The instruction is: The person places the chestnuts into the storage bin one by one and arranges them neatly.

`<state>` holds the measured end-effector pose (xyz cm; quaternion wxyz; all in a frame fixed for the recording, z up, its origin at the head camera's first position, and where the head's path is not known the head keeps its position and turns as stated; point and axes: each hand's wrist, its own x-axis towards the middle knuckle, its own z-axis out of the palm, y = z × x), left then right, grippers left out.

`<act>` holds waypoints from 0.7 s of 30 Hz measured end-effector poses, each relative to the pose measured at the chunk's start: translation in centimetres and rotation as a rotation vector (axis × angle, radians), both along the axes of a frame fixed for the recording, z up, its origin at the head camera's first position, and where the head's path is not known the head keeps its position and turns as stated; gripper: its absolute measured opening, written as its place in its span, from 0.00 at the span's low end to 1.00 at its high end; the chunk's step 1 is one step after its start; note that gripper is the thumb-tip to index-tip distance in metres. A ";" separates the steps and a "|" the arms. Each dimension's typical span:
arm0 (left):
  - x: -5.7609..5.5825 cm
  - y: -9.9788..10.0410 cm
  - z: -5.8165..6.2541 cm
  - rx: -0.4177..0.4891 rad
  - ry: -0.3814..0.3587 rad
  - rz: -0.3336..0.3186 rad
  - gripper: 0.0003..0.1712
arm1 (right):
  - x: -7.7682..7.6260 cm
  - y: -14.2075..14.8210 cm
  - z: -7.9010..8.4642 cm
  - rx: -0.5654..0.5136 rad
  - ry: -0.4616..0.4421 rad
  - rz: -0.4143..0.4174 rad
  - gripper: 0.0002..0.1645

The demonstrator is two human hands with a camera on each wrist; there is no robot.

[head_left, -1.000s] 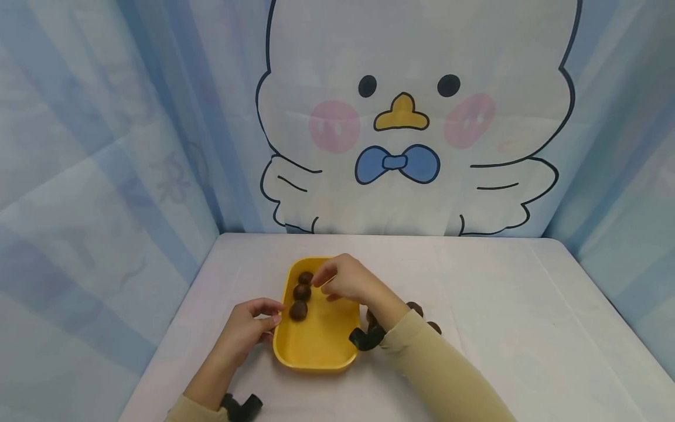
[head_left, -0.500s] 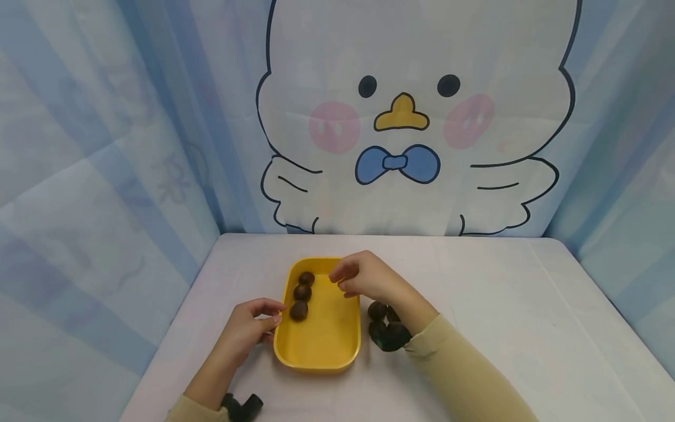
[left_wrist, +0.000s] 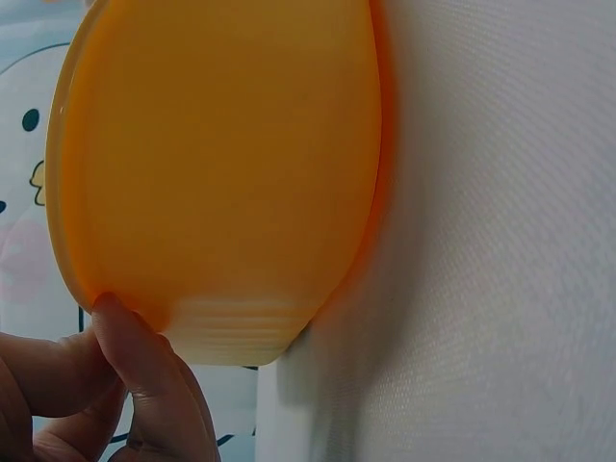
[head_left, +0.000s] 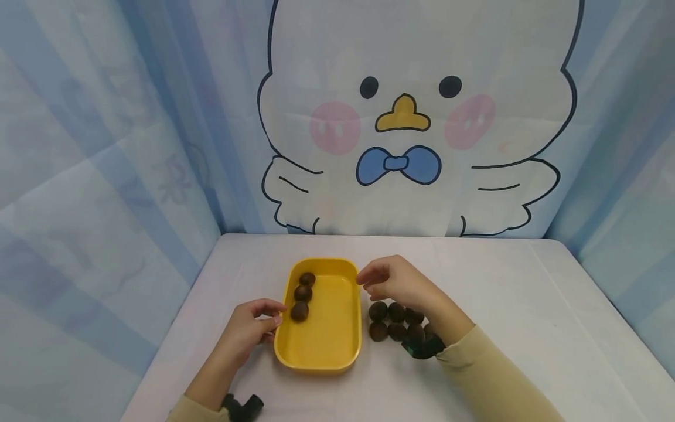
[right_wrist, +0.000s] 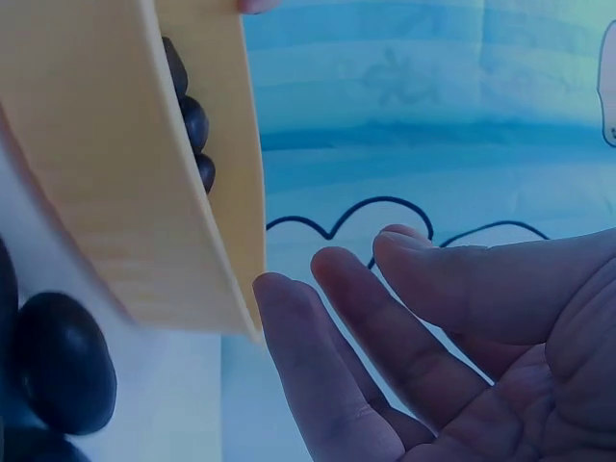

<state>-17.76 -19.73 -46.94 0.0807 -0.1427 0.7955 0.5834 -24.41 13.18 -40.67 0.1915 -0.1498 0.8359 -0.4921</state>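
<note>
Pinching: left hand, on yellow tray, some fingertips hidden.
Hovering: right hand, empty, fingers loosely bent, parted; tray contact unclear.
Tray balls: three, left side.
Table balls: right of tray, partly hidden by right wrist.

White counter, rounded far corners. Blue-and-white cloth hangs at the back and both sides, pale faded motifs on the left panel. Back panel bears a large white cartoon bird: black outline, two dark eyes, yellow beak, pink cheeks, blue bow tie below, wings spread either side.
</note>
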 end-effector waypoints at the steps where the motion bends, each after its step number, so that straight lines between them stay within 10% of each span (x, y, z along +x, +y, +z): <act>1: 0.0 0.0 0.0 0.001 -0.001 0.001 0.14 | 0.1 0.4 0.0 0.005 0.006 -0.001 0.16; 21: 0.2 0.3 0.4 0.008 0.005 0.010 0.14 | 1.9 6.8 -0.1 0.072 0.072 -0.029 0.17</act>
